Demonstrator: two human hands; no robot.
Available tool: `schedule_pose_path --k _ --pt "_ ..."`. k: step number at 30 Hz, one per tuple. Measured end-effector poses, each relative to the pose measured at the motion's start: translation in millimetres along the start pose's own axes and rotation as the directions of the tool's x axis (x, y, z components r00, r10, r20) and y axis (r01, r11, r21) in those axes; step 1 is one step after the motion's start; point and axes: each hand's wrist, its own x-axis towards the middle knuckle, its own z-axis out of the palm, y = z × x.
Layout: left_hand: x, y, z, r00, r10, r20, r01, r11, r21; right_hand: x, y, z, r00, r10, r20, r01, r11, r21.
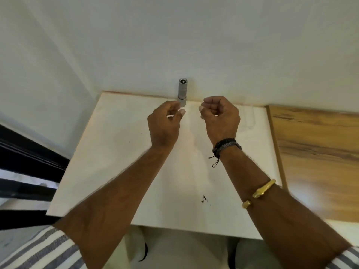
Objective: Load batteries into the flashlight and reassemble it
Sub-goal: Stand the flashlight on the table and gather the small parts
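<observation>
Head view: flashlight (182,92) just beyond left hand (165,123)

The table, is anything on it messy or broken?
Nothing looks broken. The flashlight stands upright at the table's far edge by the wall. Only small dark marks spot the white top near the front.

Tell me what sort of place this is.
Probably a plain room in a home or office, at a small desk. A white table is pushed against a bare white wall, with a wood-grain surface alongside and the flashlight standing upright.
</observation>
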Motion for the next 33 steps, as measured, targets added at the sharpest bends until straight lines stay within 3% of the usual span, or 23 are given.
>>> schedule_pose_path --k 7,12,17,23,29,33 --pt "-85.5 31.0 -1.3 0.983 0.067 0.173 -0.059 0.997 -0.046 -61.1 4.1 -74.6 0.996 0.091 -0.027 -0.089 0.994 0.06" --pt "-133.8 50.5 10.9 0.933 0.101 0.345 -0.082 0.994 -0.069 -91.9 18.6 -133.5 0.985 0.148 -0.092 -0.149 0.989 0.001" --pt "-158.4 56.2 33.2 0.824 0.123 0.552 -0.176 0.983 0.044 -105.9 47.1 -169.2 0.955 0.224 -0.193 -0.263 0.942 -0.208" --pt "-161.3 58.4 60.9 0.627 0.115 0.77 -0.44 0.869 0.228 -111.7 67.6 -171.8 0.973 0.187 -0.136 -0.231 0.815 -0.531" --pt "-148.4 47.6 58.7 0.559 0.119 0.821 -0.587 0.756 0.29 -103.4 68.6 -159.6 0.977 0.205 -0.065 -0.19 0.681 -0.707" --pt "-137.9 42.8 54.5 0.551 0.138 0.823 -0.623 0.725 0.295 -99.0 64.6 -157.8 0.966 0.257 -0.035 -0.207 0.682 -0.702"
